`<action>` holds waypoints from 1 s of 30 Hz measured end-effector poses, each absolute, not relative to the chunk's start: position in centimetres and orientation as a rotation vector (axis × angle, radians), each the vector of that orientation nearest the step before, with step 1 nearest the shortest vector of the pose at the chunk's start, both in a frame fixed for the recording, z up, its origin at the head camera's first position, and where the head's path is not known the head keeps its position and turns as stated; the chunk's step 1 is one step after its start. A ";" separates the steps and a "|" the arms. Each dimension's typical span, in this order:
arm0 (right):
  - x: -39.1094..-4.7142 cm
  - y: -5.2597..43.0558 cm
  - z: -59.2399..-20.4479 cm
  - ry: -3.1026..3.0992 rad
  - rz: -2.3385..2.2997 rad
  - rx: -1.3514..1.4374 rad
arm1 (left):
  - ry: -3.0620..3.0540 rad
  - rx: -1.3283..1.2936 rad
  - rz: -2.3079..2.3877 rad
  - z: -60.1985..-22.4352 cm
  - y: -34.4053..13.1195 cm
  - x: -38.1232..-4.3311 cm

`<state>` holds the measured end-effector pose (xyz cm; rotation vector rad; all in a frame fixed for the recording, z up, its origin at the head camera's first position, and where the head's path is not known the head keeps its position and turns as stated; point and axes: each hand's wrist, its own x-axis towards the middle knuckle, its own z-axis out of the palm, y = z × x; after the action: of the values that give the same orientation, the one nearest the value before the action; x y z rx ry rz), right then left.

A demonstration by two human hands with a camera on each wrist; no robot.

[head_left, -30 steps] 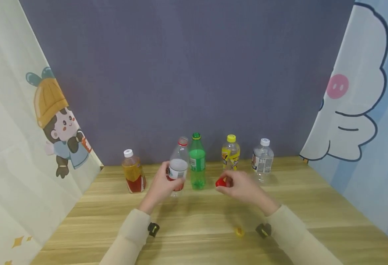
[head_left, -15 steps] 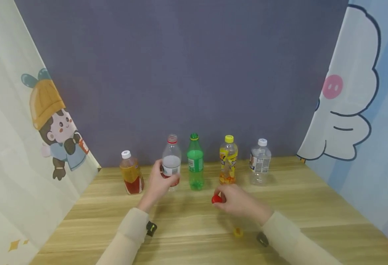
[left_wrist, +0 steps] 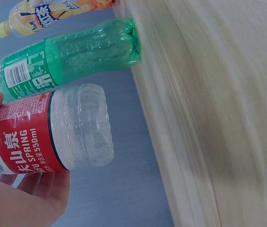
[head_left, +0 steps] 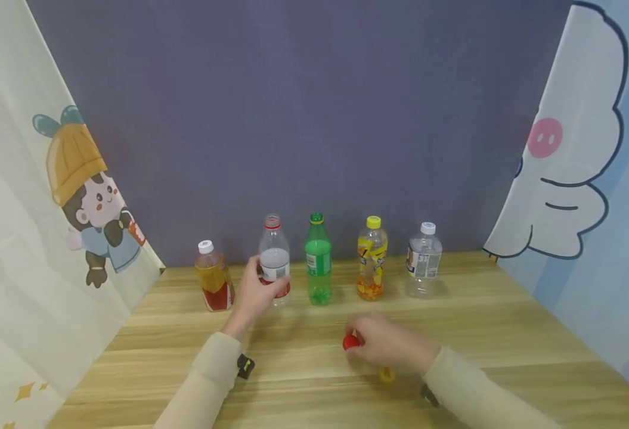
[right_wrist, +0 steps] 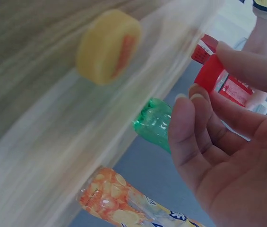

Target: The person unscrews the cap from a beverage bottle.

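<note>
My left hand (head_left: 254, 293) grips a clear plastic water bottle (head_left: 274, 256) round its red and white label. The bottle stands upright and its mouth has no cap, only a red ring at the neck. Between thumb and fingertips, my right hand (head_left: 384, 342) pinches a red bottle cap (right_wrist: 211, 73) over the front part of the table. A yellow bottle cap (right_wrist: 108, 47) lies on the tabletop close to the right forearm. Just right of the held bottle stands a green bottle (head_left: 318, 268).
A yellow-capped bottle (head_left: 372, 268) and a white-capped clear bottle (head_left: 424, 265) stand to the right along the back of the wooden table (head_left: 303, 393). At the left is a bottle with an orange and red label (head_left: 215, 280). A dark curtain (head_left: 303, 119) hangs behind.
My left hand has shifted the water bottle left, away from the green bottle, and stood it upright. My right hand has come down toward the table front with the red cap.
</note>
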<state>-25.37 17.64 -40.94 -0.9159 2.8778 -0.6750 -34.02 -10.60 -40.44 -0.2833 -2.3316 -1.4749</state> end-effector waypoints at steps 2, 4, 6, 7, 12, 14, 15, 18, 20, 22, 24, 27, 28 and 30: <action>-25.3 17.7 -41.2 2.874 -0.656 -0.921 | -2.333 -0.280 -1.476 -40.4 -10.6 -34.0; -25.3 17.7 -41.5 2.879 -0.622 -0.944 | -2.337 -0.275 -1.481 -40.4 -10.6 -34.0; -25.2 17.7 -41.8 2.880 -0.575 -0.972 | -2.345 -0.270 -1.484 -40.4 -10.5 -34.1; -25.1 17.7 -41.9 2.879 -0.546 -0.987 | -2.349 -0.273 -1.481 -40.5 -10.5 -34.1; -24.8 17.7 -42.3 2.847 -0.437 -1.035 | -2.374 -0.269 -1.475 -40.5 -10.5 -34.2; -24.6 17.7 -42.4 2.838 -0.426 -1.044 | -2.378 -0.263 -1.486 -40.6 -10.6 -34.2; -24.6 17.7 -42.5 2.835 -0.427 -1.049 | -2.377 -0.263 -1.497 -40.6 -10.6 -34.3; -24.4 17.7 -42.7 2.840 -0.421 -1.054 | -2.362 -0.259 -1.566 -40.7 -10.7 -34.5; -24.4 17.8 -42.7 2.844 -0.414 -1.072 | -2.354 -0.251 -1.609 -40.7 -10.8 -34.6; -24.3 17.8 -42.7 2.845 -0.408 -1.085 | -2.346 -0.245 -1.650 -40.8 -11.0 -34.8; -24.2 17.8 -42.7 2.843 -0.400 -1.107 | -2.344 -0.237 -1.670 -40.8 -11.0 -34.9; -24.2 17.7 -42.7 2.838 -0.397 -1.110 | -2.346 -0.230 -1.685 -40.8 -11.1 -35.0; -24.2 17.7 -42.7 2.839 -0.391 -1.113 | -2.347 -0.225 -1.686 -40.8 -11.1 -35.0; -24.2 17.7 -42.7 2.843 -0.376 -1.112 | -2.355 -0.220 -1.679 -40.9 -11.1 -35.1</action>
<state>-24.17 17.70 -42.75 -1.1119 2.8435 -0.3759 -35.09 -11.09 -40.88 -0.2204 -2.3548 -1.6789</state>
